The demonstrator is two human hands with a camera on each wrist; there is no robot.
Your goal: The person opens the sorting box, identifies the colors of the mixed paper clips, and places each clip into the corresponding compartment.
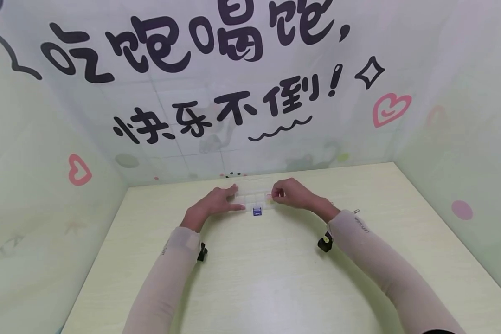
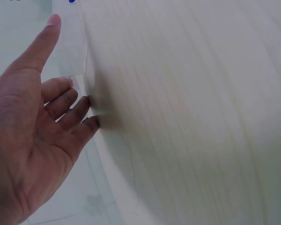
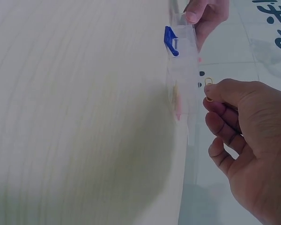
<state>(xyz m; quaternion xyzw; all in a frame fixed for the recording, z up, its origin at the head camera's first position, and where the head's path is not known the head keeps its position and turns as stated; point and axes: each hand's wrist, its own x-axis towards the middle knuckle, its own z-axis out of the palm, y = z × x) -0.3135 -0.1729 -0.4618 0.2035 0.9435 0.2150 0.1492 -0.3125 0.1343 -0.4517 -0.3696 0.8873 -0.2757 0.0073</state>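
I see a clear compartmented box [image 1: 254, 200] lying flat on the table, and a small gold clip [image 3: 209, 83] pinched just beside it.

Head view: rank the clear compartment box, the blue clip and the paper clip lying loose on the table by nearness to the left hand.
1. Clear compartment box: under the left hand's fingers.
2. Blue clip: on the box's front edge, to the hand's right.
3. Loose paper clip: far right, beyond the right forearm.

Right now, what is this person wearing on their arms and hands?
Both hands, left and right, are bare. Long pale beige sleeves cover both forearms down to the wrists, the right one with small dark print near the cuff. A small black device hangs under each wrist.
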